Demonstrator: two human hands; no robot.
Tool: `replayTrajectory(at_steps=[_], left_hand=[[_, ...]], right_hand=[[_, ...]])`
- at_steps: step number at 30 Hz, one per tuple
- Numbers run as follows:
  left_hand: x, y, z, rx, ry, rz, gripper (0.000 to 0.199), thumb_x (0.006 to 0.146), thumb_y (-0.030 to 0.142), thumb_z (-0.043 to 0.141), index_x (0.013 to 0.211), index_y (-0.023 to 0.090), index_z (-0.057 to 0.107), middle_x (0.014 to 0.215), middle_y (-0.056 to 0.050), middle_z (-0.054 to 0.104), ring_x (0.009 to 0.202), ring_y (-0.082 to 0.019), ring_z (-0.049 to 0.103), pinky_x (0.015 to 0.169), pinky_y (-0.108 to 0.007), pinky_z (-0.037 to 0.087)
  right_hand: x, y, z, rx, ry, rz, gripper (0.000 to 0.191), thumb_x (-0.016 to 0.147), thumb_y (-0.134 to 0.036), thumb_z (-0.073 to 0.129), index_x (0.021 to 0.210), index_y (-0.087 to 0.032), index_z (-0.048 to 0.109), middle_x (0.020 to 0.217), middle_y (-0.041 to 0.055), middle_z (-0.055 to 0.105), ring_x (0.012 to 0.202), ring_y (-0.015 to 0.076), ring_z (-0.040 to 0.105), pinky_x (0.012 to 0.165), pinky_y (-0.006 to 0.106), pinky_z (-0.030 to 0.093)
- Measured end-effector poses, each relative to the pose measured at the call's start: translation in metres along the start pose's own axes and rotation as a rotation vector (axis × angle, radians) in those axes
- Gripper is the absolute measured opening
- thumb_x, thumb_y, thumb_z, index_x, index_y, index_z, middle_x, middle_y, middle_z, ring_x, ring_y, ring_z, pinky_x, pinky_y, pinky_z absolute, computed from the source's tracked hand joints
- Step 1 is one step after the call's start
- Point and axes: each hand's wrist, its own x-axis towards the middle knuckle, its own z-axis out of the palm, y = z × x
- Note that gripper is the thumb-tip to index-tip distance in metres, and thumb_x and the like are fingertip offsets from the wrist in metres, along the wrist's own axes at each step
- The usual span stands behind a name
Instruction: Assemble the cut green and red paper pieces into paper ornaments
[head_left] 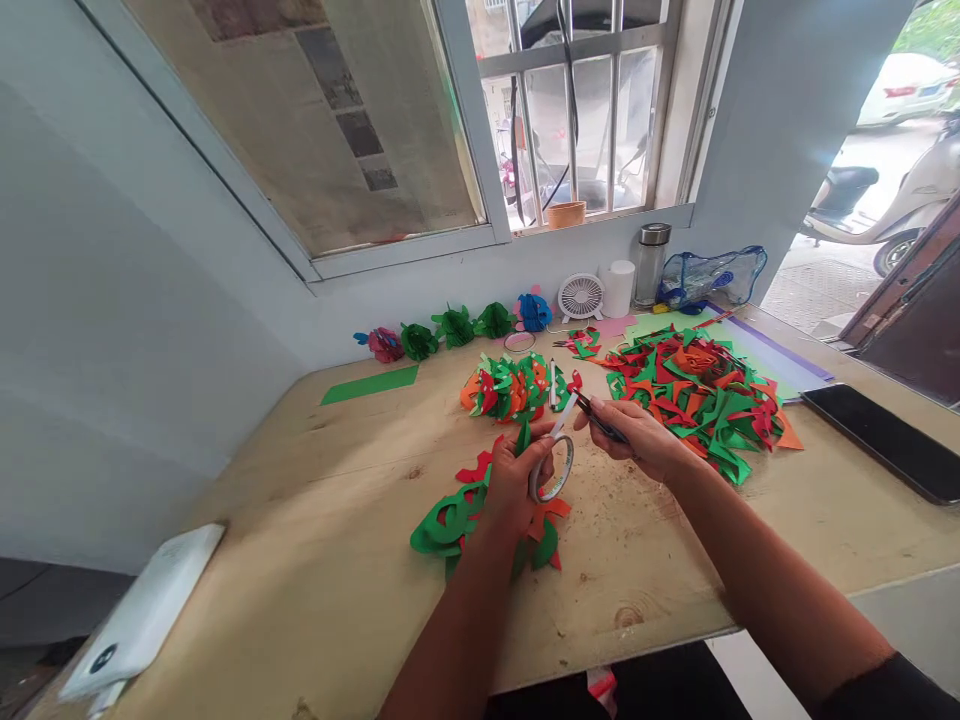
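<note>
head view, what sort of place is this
Likely a small ground-floor craft workspace: a heap of cut coloured paper lies on a wooden table, a roll of tape is in hand, and a scooter stands just outside.

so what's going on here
A person is working with paper and tape at a wooden table. The left hand holds a roll of tape, with a pale strip sticking out from it. The right hand holds what look like scissors at the strip's far end; whether it is cut through is hard to tell. Cut paper pieces lie by the left forearm, and a pile of colorful scraps sits to the right.
</note>
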Motion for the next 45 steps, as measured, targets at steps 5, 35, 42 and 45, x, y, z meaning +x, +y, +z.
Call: replayTrajectory(at_steps=[5,35,42,45], left_hand=[[-0.0011,0.0008,0.0007,-0.004,-0.010,-0.006,0.031,0.060,0.025,0.070,0.087,0.011,0.066,0.043,0.007,0.041,0.038,-0.003,0.032,0.041,-0.018,0.023],[0.0012,-0.0002,-0.0017,0.002,0.001,-0.050,0.032,0.057,0.027,0.073,0.085,0.011,0.065,0.043,0.008,0.040,0.036,-0.003,0.031,0.039,-0.018,0.022],[0.0008,0.0000,-0.0014,-0.003,0.019,-0.059,0.032,0.057,0.027,0.073,0.084,0.011,0.065,0.042,0.008,0.040,0.036,-0.003,0.032,0.039,-0.018,0.023],[0.0005,0.0004,-0.0010,0.000,0.017,-0.069,0.031,0.057,0.027,0.073,0.083,0.011,0.065,0.042,0.008,0.039,0.036,-0.003,0.031,0.039,-0.018,0.023]], right_hand=[[0.0005,0.0011,-0.0004,-0.002,0.007,-0.009,0.046,0.080,-0.057,0.051,0.080,-0.012,0.060,0.051,-0.0039,0.043,0.039,0.0028,0.023,0.038,0.021,0.009],[0.0042,0.0052,-0.0009,-0.237,0.003,-0.117,0.047,0.081,-0.057,0.047,0.078,-0.013,0.062,0.049,-0.0054,0.040,0.042,0.0044,0.026,0.039,0.021,0.015],[0.0057,0.0077,-0.0017,-0.270,0.028,-0.118,0.048,0.081,-0.058,0.047,0.082,-0.013,0.064,0.048,-0.0057,0.040,0.041,0.0050,0.027,0.040,0.021,0.017],[0.0055,0.0070,-0.0010,-0.298,0.042,-0.131,0.047,0.081,-0.057,0.046,0.081,-0.014,0.064,0.047,-0.0056,0.039,0.041,0.0053,0.027,0.040,0.022,0.018]])
